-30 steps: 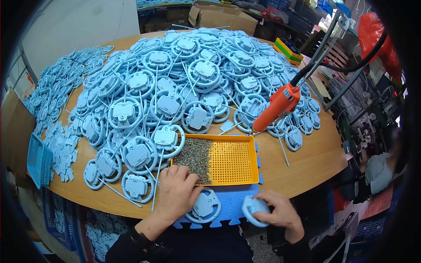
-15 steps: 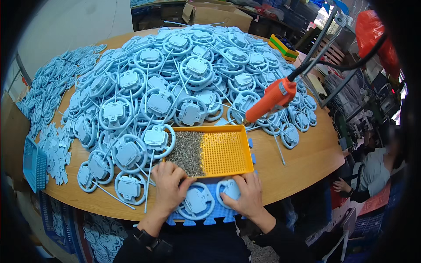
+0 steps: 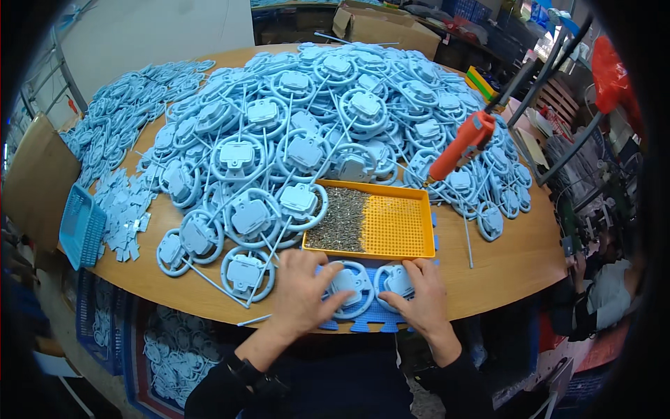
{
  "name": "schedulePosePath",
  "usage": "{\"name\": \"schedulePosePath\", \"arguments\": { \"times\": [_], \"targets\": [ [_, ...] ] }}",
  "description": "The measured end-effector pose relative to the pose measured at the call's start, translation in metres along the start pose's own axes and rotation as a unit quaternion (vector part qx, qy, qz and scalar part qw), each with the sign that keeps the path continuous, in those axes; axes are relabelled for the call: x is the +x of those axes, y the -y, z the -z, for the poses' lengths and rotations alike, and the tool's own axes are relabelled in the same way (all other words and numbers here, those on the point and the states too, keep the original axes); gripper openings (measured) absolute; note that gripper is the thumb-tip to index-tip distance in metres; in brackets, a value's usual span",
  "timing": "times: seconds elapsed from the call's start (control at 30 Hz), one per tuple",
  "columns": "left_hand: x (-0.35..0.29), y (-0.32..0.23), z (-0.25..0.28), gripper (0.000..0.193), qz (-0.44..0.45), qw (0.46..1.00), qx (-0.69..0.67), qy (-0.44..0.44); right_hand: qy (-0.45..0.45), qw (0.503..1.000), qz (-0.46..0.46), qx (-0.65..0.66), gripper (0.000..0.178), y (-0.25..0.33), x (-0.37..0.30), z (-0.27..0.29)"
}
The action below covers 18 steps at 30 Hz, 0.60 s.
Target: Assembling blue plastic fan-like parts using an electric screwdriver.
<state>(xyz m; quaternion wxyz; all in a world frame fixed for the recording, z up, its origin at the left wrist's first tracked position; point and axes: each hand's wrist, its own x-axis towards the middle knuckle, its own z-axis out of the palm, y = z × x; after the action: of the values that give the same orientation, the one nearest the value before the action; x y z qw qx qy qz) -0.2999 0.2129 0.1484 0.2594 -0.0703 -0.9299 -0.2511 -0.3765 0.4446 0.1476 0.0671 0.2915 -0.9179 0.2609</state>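
Screws [image 3: 338, 216], or small metal pieces much like them, are heaped in the left part of a yellow tray [image 3: 399, 225], which is set just beyond the two hands, presumably so that the pieces can be reached without leaning. Under the work a blue foam mat [image 3: 370, 321] is laid on the wooden table [image 3: 506, 276], probably as a soft, steady bed. On it the left ring part [image 3: 356, 281] and the right ring part [image 3: 395, 281], both light blue with a plate set inside, are placed side by side, just below the near wall of the tray. The right ring part is pinched by the right hand [image 3: 422, 293], with the thumb at its near side and the fingers curled over its far right side; it lies within that grip, and seems to be steadied flat in this way. By the left hand [image 3: 303, 293] nothing is seen to be clasped: thumb and fingers are spread, and the left ring part lies to their right, partly covered by the thumb; whether it is touched cannot be told. An orange power screwdriver [image 3: 460, 148] is hung beyond the tray's far right corner, apparently to be kept within reach.
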Motion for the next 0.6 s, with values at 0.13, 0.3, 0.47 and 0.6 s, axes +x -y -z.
{"name": "schedulePosePath", "arguments": {
  "times": [0.13, 0.3, 0.47, 0.6],
  "targets": [
    [-0.018, -0.017, -0.006, 0.059, 0.027, 0.996, 0.076, 0.045, 0.028, 0.999, 0.019, 0.012, 0.063, -0.002, -0.009, 0.014],
    [-0.025, -0.013, -0.006, 0.064, 0.091, 0.988, 0.122, 0.034, 0.045, 0.999, -0.026, 0.013, 0.056, 0.003, -0.029, 0.019],
    [-0.028, 0.000, 0.002, 0.064, 0.126, 0.987, 0.099, 0.026, 0.086, 0.966, -0.073, 0.232, 0.051, 0.032, -0.035, 0.005],
    [-0.022, -0.017, 0.006, 0.068, 0.102, 0.990, 0.101, 0.007, -0.004, 0.967, -0.047, 0.249, 0.048, -0.004, -0.012, 0.035]
  ]
}}
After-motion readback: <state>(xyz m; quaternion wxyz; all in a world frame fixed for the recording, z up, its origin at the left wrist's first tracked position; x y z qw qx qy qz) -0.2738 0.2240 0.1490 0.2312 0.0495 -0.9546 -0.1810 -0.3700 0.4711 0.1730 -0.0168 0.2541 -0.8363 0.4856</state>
